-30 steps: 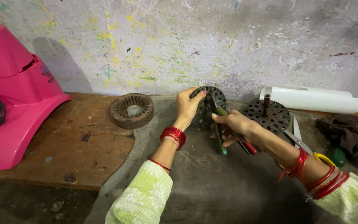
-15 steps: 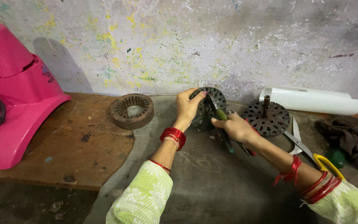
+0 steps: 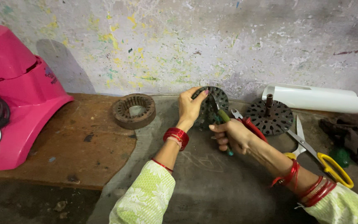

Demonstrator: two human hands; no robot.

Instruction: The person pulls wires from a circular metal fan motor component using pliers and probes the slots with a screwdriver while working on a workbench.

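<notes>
The left hand (image 3: 190, 105) grips the rim of the slotted metal core (image 3: 213, 105), likely heavy, rigid, best held there; the right hand (image 3: 231, 136) clenches a green-handled tool (image 3: 223, 117).

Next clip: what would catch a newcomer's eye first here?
The big pink housing at the far left stands out against the stained wall. At centre, the left hand props a dark slotted disc on edge while the right hand presses a green-handled tool against it. To the right lie a second disc with a stub, yellow-handled scissors and a white tube.
</notes>
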